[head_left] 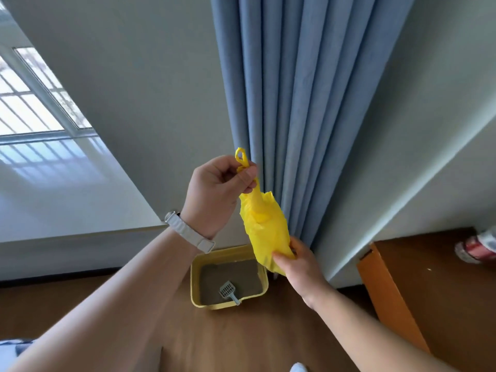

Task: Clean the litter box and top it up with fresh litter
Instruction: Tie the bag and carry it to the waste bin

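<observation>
Brown wood floor (268, 339). Yellow litter box (195, 288) sits on it by the wall corner, grey scoop (227, 290) lying in the litter (214, 276). Orange cabinet (389, 302) stands right of it, apart.

No legible text, labels, numbers anywhere; print on red-white package (476, 249) too blurred.

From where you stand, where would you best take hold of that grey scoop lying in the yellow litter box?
Take the scoop by its handle, coming down from above on the near side. It lies on the litter with its slotted head further in and the handle pointing at the near rim of the litter box, so a grip there stays clear of the litter.
</observation>
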`<state>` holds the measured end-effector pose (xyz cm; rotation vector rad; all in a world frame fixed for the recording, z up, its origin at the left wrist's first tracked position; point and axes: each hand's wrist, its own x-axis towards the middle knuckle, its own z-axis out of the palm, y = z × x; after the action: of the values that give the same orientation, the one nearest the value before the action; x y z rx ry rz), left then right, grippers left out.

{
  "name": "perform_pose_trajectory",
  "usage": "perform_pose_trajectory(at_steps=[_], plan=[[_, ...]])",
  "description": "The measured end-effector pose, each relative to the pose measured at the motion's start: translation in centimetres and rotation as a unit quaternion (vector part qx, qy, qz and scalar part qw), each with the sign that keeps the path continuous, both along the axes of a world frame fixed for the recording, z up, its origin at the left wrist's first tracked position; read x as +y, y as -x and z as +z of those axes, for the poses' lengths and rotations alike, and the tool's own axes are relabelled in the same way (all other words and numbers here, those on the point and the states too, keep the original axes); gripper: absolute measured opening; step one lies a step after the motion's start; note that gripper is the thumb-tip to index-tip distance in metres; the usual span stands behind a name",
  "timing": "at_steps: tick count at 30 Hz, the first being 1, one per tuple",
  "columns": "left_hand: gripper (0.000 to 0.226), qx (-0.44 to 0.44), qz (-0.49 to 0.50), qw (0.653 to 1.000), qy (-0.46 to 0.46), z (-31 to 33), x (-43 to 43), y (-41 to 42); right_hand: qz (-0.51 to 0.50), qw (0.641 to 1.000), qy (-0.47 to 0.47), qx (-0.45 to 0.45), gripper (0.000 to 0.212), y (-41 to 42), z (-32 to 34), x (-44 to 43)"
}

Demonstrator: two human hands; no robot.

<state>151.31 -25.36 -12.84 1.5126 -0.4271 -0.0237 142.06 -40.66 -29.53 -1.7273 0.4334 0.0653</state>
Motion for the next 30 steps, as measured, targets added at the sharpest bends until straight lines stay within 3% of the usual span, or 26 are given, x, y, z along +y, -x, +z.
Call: perform_pose_trajectory(at_steps=[4, 7, 11, 17, 24, 30], plan=[[0.006, 0.005, -0.034, 0.999, 0.021, 1.6, 1.0, 1.4, -0.045, 0.999, 0.023, -0.009, 0.014, 2.4, 2.2, 1.6], [0.014, 0.006, -0.069, 0.997, 0.03, 2.2, 2.7, 2.5, -0.096, 0.994, 0.047, -0.01, 0.012, 4.5, 3.4, 3.9], [0.005, -0.002, -0.136, 0.99, 0.03, 2.9, 5.5, 4.1, -0.181, 0.983, 0.025, -0.01, 0.011, 7.6, 4.2, 7.7], [0.006, -0.017, -0.23, 0.972, 0.034, 4.9, 9.7, 7.1, -0.299, 0.954, -0.012, -0.018, 0.034, 13.1, 5.6, 13.9], [0.008, -0.051, -0.294, 0.954, 0.039, 7.9, 10.7, 13.6, -0.365, 0.929, -0.039, -0.043, 0.018, 20.9, 8.5, 17.4], [0.01, -0.077, -0.359, 0.929, 0.036, 10.3, 9.0, 22.5, -0.41, 0.908, -0.042, -0.073, 0.031, 30.3, 10.1, 18.3]])
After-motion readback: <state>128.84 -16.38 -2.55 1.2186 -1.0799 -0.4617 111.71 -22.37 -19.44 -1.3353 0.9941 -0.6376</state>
